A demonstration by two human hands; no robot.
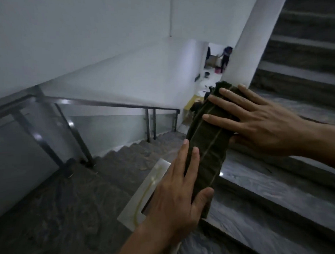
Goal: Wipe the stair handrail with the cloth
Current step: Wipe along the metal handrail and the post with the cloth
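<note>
The cloth (207,142) was a dark green folded strip w/ pale seam lines, draped lengthwise over what looked like the near handrail, running from approx 6 o'clock up toward 1 o'clock in the frame. Looked soft, light, floppy — it'd bunch or slide if pushed w/o pressure, so best taken across its width, wrapped round the rail. The left hand (176,195) lay at the lower end, fingers flat along the cloth's edge, thumb pressed on its lower face; grip open, more a pinch-and-press than a clench. The right hand (257,121) rested at 3 o'clock of the cloth, fingers spread flat over the upper part, thumb tucked beneath; open, pressing down, not closed. The far handrail (109,104) stood well apart at 10 o'clock, untouched.
</note>
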